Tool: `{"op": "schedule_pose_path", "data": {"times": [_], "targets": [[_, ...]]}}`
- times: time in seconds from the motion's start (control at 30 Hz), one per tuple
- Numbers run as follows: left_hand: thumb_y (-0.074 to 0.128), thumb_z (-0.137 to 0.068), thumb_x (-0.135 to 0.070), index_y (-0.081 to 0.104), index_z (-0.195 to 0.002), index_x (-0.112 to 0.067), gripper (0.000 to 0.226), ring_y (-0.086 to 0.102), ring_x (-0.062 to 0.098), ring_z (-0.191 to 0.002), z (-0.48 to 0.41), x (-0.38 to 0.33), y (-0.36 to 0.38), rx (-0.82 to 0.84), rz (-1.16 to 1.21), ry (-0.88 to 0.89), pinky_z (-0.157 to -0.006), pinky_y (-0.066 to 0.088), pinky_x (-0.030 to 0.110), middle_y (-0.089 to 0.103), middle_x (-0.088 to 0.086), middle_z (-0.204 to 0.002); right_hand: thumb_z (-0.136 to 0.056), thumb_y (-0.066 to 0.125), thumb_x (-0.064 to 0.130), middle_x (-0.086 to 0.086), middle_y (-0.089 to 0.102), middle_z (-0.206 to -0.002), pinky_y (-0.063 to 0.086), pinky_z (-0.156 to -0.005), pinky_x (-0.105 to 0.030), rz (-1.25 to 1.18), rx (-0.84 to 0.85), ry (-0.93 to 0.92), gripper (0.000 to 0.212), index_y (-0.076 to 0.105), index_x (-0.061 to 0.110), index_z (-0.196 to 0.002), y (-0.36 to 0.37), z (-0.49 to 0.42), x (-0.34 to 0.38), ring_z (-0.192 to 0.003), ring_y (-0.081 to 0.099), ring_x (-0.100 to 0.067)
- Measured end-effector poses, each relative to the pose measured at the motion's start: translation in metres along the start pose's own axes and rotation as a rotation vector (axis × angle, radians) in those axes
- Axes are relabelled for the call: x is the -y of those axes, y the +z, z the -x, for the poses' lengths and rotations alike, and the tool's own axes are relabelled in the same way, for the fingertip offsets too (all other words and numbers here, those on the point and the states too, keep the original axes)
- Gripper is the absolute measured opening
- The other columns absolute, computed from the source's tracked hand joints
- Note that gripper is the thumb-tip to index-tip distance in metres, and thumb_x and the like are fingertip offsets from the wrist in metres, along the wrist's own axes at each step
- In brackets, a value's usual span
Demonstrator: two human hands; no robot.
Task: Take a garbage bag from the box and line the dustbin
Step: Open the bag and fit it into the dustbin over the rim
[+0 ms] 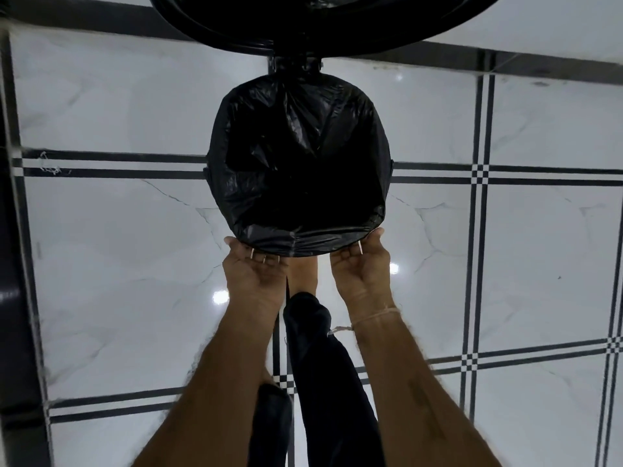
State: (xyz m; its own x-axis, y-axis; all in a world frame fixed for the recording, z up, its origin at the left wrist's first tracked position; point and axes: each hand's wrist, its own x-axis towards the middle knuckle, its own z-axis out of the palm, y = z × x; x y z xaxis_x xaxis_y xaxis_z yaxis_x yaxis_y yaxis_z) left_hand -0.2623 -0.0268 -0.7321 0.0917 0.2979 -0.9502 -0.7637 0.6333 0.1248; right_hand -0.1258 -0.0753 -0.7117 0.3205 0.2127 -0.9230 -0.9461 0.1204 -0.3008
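Two hands, left hand [255,270], right hand [358,261], fingers gripping garbage bag [296,156] edge over dustbin rim

we look down on a glossy white marble-look tiled floor [135,264], veined in grey and crossed by paired dark lines [480,230] with small checkered crossings. bright light spots [220,297] glint on it. a dark glossy surface [13,332] borders the left edge.
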Motion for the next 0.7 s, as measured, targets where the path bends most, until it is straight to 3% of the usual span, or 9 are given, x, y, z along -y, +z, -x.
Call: {"op": "schedule_pose_path", "data": {"times": [0.07, 0.17, 0.3, 0.4, 0.47, 0.57, 0.6, 0.7], "targets": [[0.052, -0.103, -0.047, 0.07, -0.104, -0.016, 0.037, 0.072, 0.026, -0.103, 0.007, 0.008, -0.003, -0.003, -0.004, -0.049, -0.093, 0.057, 0.05, 0.074, 0.005, -0.107, -0.101, 0.058, 0.045, -0.004, 0.074, -0.092, 0.064, -0.063, -0.036, 0.031, -0.008, 0.032, 0.048, 0.083, 0.012, -0.075, 0.002, 0.008, -0.003, -0.086, 0.073, -0.022], [0.056, -0.105, -0.034, 0.073, -0.1, -0.009, 0.03, 0.078, 0.025, -0.089, 0.02, 0.019, -0.007, 0.054, 0.065, -0.107, -0.097, 0.056, 0.052, 0.077, 0.006, -0.1, -0.1, 0.061, 0.043, -0.005, 0.075, -0.086, 0.064, -0.064, -0.04, 0.015, 0.008, 0.121, 0.042, 0.078, 0.009, -0.083, -0.006, 0.015, -0.012, -0.088, 0.069, -0.025], [0.057, -0.105, -0.028, 0.07, -0.095, -0.002, 0.031, 0.078, 0.023, -0.075, 0.018, 0.027, 0.002, 0.008, 0.159, -0.098, -0.1, 0.056, 0.047, 0.077, 0.008, -0.088, -0.1, 0.06, 0.041, -0.005, 0.073, -0.08, 0.054, -0.1, -0.045, -0.084, 0.014, 0.132, 0.052, 0.079, 0.004, -0.069, -0.008, 0.005, -0.022, -0.093, 0.066, -0.023], [0.056, -0.106, -0.022, 0.069, -0.094, 0.001, 0.029, 0.077, 0.021, -0.071, 0.015, 0.03, 0.004, -0.002, 0.153, -0.101, -0.079, 0.065, 0.042, 0.075, 0.008, -0.086, -0.103, 0.056, 0.041, -0.003, 0.075, -0.072, 0.057, -0.091, -0.042, -0.058, -0.004, 0.095, 0.058, 0.079, 0.006, -0.062, -0.008, 0.0, -0.023, -0.089, 0.066, -0.021], [0.056, -0.105, -0.017, 0.069, -0.09, 0.001, 0.026, 0.076, 0.02, -0.068, 0.014, 0.028, 0.004, -0.023, 0.128, -0.107, -0.069, 0.066, 0.039, 0.074, 0.008, -0.083, -0.103, 0.056, 0.04, -0.004, 0.074, -0.072, 0.062, -0.082, -0.042, -0.03, -0.016, 0.097, 0.053, 0.077, 0.005, -0.068, -0.005, 0.003, -0.021, -0.087, 0.067, -0.022], [0.058, -0.103, -0.011, 0.067, -0.088, -0.001, 0.021, 0.075, 0.018, -0.07, 0.008, 0.022, 0.0, -0.052, 0.018, -0.056, -0.072, 0.066, 0.033, 0.072, 0.009, -0.086, -0.104, 0.056, 0.038, -0.005, 0.073, -0.073, 0.064, -0.053, -0.036, -0.06, -0.041, 0.091, 0.055, 0.076, 0.006, -0.063, -0.002, 0.002, -0.008, -0.073, 0.072, -0.021], [0.058, -0.103, -0.015, 0.068, -0.09, -0.003, 0.02, 0.074, 0.018, -0.075, 0.006, 0.017, -0.001, -0.053, -0.007, -0.034, -0.075, 0.065, 0.034, 0.072, 0.008, -0.09, -0.103, 0.056, 0.041, -0.005, 0.075, -0.076, 0.064, -0.056, -0.035, -0.036, -0.036, 0.06, 0.056, 0.079, 0.008, -0.063, -0.002, -0.002, -0.002, -0.075, 0.074, -0.021], [0.058, -0.097, -0.046, 0.072, -0.102, -0.009, 0.04, 0.075, 0.022, -0.095, 0.002, -0.004, -0.002, 0.016, -0.043, 0.014, -0.088, 0.061, 0.039, 0.078, 0.005, -0.1, -0.101, 0.059, 0.042, -0.009, 0.076, -0.102, 0.063, -0.085, -0.044, 0.057, -0.004, -0.01, 0.036, 0.077, 0.011, -0.1, 0.004, -0.013, 0.016, -0.104, 0.071, -0.028]]}}
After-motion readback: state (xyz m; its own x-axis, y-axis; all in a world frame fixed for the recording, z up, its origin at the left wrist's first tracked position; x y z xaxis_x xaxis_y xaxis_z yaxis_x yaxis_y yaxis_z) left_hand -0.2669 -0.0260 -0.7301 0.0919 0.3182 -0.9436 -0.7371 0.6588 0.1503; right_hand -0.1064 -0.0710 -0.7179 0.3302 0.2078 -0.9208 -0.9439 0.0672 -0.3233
